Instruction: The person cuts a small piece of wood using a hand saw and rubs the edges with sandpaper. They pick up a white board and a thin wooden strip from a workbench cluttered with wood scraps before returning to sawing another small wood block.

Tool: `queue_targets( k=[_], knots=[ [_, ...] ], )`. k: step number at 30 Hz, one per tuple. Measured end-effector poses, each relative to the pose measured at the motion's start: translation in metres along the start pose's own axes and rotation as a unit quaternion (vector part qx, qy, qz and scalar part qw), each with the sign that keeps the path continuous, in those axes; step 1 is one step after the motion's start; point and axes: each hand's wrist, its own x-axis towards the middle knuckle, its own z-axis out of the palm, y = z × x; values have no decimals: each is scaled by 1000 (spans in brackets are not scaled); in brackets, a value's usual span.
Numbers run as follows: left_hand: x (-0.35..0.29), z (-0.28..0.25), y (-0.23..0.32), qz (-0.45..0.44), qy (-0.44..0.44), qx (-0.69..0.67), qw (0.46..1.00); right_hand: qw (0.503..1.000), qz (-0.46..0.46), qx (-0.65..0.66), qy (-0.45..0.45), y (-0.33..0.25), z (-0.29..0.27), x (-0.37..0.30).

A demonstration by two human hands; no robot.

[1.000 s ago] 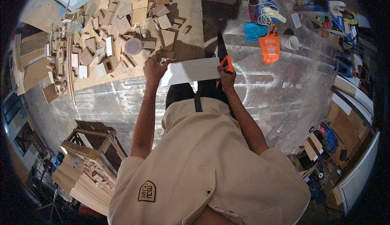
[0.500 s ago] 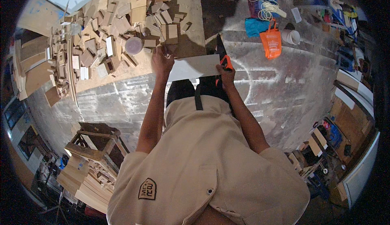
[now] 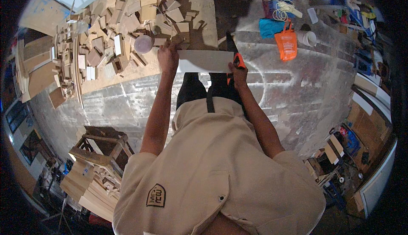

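Note:
A white board (image 3: 206, 61) lies crosswise in front of me at the edge of the worktable (image 3: 204, 12), above my thighs. My left hand (image 3: 169, 59) is closed at the board's left end, its fingertips next to the loose wood blocks. At the right end, my right hand (image 3: 239, 74) is wrapped round the orange and black handle of a handsaw (image 3: 231, 44). The dark blade points away from me, past the table's right side. My right thumb is close to the board's right edge; whether it touches is hard to tell.
Many wood offcuts (image 3: 129, 22) cover the table, with a round pale container (image 3: 143, 44) among them. On the floor to the right are an orange bag (image 3: 286, 46), a teal bag (image 3: 272, 28), a coiled cable (image 3: 284, 12) and a white bucket (image 3: 307, 38). A wooden stand (image 3: 102, 148) is behind left.
The board has turned level, its left end swinging away from me. My left hand has moved slightly away and closed on that end. The saw stays in my right hand.

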Motion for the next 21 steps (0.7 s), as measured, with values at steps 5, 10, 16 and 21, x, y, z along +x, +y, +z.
queue_targets(
  k=[5,10,16,21],
  knots=[
    [-5,-17,37,-36,136,11,990,1000,15,-1,-4,-17,2,4],
    [-41,12,75,136,37,-124,982,998,-42,-48,10,21,-5,33],
    [-29,77,93,149,-11,-89,985,997,-45,-45,-34,9,-3,31],
    [-35,84,81,178,-1,-11,984,997,14,-50,-62,-6,-3,20]
  ],
)
